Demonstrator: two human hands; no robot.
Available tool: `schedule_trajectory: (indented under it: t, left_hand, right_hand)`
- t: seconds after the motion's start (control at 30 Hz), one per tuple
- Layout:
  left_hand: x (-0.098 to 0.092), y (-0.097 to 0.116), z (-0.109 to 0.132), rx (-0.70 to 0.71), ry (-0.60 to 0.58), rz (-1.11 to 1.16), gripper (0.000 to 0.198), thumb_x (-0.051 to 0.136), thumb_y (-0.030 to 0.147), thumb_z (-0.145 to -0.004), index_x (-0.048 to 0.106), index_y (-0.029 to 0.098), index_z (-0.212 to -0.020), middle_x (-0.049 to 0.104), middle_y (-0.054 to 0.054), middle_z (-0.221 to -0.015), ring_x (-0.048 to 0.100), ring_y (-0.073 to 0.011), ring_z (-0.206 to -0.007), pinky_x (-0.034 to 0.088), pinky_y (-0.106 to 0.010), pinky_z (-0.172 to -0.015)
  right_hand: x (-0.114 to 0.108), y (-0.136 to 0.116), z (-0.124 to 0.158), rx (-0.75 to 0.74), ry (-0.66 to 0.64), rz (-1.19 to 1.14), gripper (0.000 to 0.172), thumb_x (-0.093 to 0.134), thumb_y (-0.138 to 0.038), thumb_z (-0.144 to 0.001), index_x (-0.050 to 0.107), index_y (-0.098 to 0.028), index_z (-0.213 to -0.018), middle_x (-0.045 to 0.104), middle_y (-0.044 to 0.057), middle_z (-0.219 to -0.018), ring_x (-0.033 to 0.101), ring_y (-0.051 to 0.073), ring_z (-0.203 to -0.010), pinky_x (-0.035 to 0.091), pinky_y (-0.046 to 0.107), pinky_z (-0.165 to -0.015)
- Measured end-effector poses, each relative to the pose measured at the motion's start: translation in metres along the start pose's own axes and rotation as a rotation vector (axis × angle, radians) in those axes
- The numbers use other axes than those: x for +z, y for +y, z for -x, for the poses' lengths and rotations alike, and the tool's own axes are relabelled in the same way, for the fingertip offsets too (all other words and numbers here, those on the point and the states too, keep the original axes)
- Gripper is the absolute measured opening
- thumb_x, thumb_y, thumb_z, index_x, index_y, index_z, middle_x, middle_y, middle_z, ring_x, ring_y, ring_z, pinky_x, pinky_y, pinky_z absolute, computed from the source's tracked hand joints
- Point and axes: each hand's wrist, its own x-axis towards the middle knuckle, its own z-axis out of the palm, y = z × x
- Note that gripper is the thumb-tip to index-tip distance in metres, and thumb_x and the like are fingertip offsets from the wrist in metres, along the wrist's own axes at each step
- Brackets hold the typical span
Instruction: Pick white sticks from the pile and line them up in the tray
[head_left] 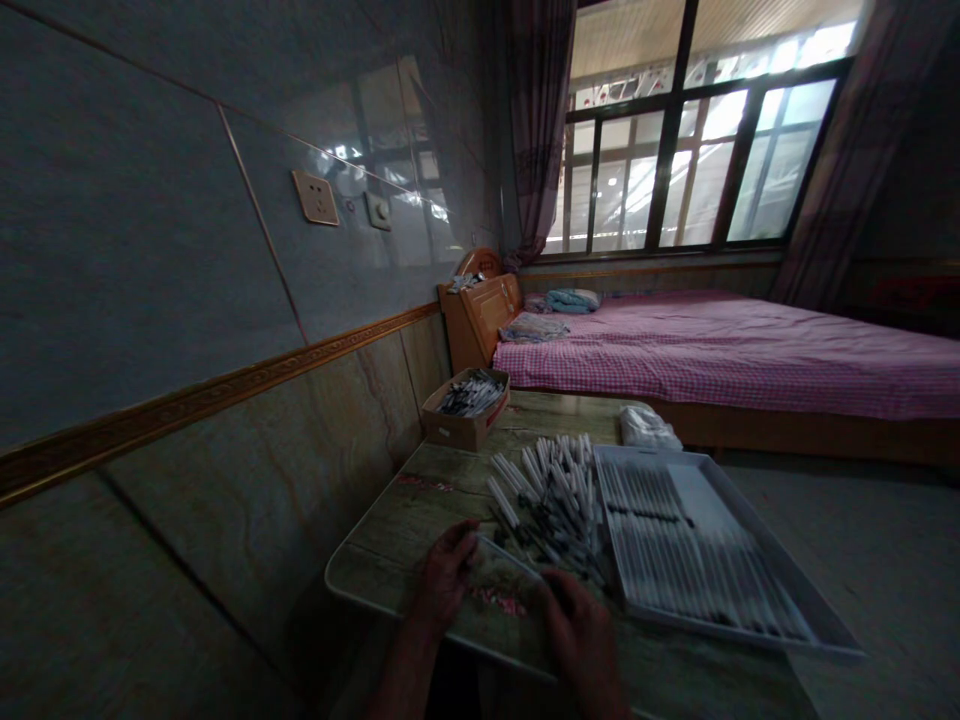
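Between my two hands, above the near part of the table, a slim pale pen is stretched at a slant. My left hand pinches its left end, while my right hand has its fingers closed on the other end. Just beyond them lies a loose heap of pens, white barrels with dark ends. On the right, a shallow white plastic tray holds rows of similar pens laid side by side. Fine details of the held pen are too dark to make out.
An open cardboard box full of slim dark and pale parts stands at the table's far left corner, near the tiled wall. A clear plastic bag lies behind the tray. Beyond the table is a bed with a pink checked sheet.
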Motion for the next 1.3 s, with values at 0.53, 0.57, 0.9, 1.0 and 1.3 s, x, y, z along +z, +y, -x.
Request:
schedule_trajectory:
  t: [0.53,0.57,0.9,1.0,1.3]
  left_hand:
    - [0.009,-0.001,-0.005,0.004,0.078,0.064,0.045,0.094,0.037,-0.047,0.072,0.016,-0.081,0.075,-0.003,-0.075,0.072,-0.0177,-0.071,0.058,-0.027,-0.066]
    - [0.012,-0.003,-0.005,0.009,0.085,0.086,0.045,0.094,0.036,-0.047,0.072,0.016,-0.081,0.076,-0.004,-0.075,0.073,-0.0182,-0.073,0.058,-0.027,-0.067]
    - [0.035,-0.012,0.004,0.103,0.124,0.12,0.045,0.092,0.039,-0.051,0.07,0.015,-0.083,0.076,-0.003,-0.07,0.074,-0.0195,-0.068,0.06,-0.03,-0.069]
    - [0.042,-0.012,0.004,0.1,0.135,0.135,0.044,0.091,0.039,-0.052,0.07,0.016,-0.084,0.076,-0.002,-0.069,0.074,-0.0194,-0.068,0.061,-0.029,-0.067]
    - [0.029,-0.021,0.004,0.071,0.168,0.127,0.04,0.09,0.033,-0.054,0.071,0.018,-0.086,0.078,-0.002,-0.074,0.076,-0.02,-0.072,0.061,-0.027,-0.066]
  right_hand:
    - [0.005,0.011,-0.002,-0.457,0.013,0.477,0.027,0.048,-0.027,-0.096,0.071,-0.028,-0.11,0.076,0.005,-0.086,0.071,0.019,-0.067,0.052,0.023,-0.058]
    - [0.005,0.011,-0.002,-0.459,0.017,0.486,0.028,0.048,-0.027,-0.096,0.071,-0.028,-0.11,0.075,0.005,-0.085,0.071,0.019,-0.066,0.052,0.024,-0.057]
    - [0.002,0.006,-0.004,-0.171,-0.125,0.199,0.051,0.032,-0.053,-0.1,0.076,-0.026,-0.094,0.077,0.006,-0.082,0.072,0.019,-0.069,0.051,0.024,-0.062]
    - [-0.003,0.001,-0.008,-0.032,-0.259,0.135,0.055,0.032,-0.057,-0.099,0.075,-0.024,-0.093,0.077,0.006,-0.086,0.072,0.02,-0.077,0.052,0.025,-0.069]
    - [-0.017,-0.04,-0.015,0.083,-0.472,0.523,0.021,0.049,-0.024,-0.096,0.069,-0.024,-0.103,0.077,0.005,-0.091,0.073,0.02,-0.084,0.046,0.021,-0.066]
